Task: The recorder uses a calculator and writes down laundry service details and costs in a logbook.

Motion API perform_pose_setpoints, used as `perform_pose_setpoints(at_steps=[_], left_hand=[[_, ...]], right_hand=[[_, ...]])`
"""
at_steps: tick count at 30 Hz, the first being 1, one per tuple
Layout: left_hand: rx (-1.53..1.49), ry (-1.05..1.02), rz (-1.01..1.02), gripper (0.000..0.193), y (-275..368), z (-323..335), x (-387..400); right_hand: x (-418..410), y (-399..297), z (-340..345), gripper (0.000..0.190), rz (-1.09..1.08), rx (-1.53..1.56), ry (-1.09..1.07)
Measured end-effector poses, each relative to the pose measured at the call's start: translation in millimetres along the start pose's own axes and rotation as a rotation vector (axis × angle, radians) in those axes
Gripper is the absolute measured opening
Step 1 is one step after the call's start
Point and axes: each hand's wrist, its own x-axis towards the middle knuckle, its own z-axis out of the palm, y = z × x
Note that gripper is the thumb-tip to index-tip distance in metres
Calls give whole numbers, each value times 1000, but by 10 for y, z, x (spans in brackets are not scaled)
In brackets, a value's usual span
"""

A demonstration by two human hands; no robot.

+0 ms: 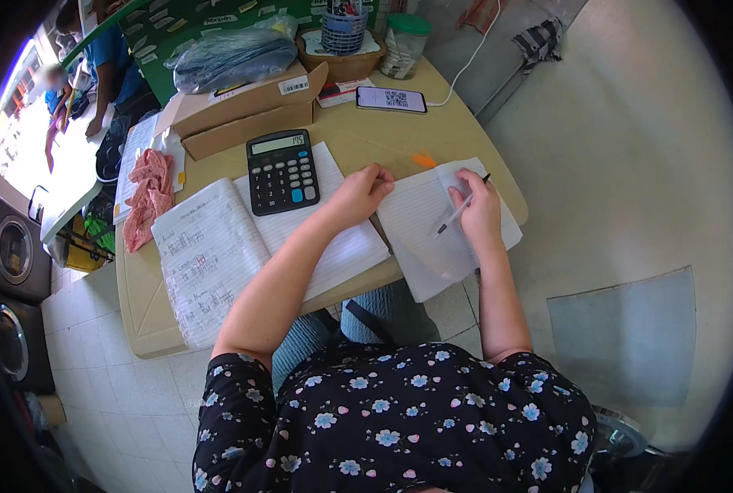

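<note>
My right hand (478, 206) holds a clear ballpoint pen (451, 219), its dark tip pointing down to the left, and its fingers touch the upper part of a lined paper pad (412, 212). At the pad's left edge, my left hand (363, 191) has its thumb and index finger together; whether they pinch the paper is hard to tell. An open notebook (203, 271) with handwriting on its left page lies to the left, partly under my left forearm. A black desk calculator (283, 172) rests on the notebook's upper part.
Behind stand a cardboard box (249, 117) with a plastic-wrapped bundle (237, 58), a pen basket (343, 31) and a green-lidded jar (405, 46). A phone (391, 100) on a white cable lies near them. Pink cloth (149, 200) is at left. Other people are at the upper left.
</note>
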Motion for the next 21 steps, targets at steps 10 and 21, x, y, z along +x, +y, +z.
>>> perform_pose_setpoints(at_steps=[10,21], left_hand=[[-597,-164,133,56,67,-78,-3],[-1345,-107,204,51,151,-187,-80]], right_hand=[[18,62,-64,34,98,399,73],[73,-815,-753,49,140,652,-158]])
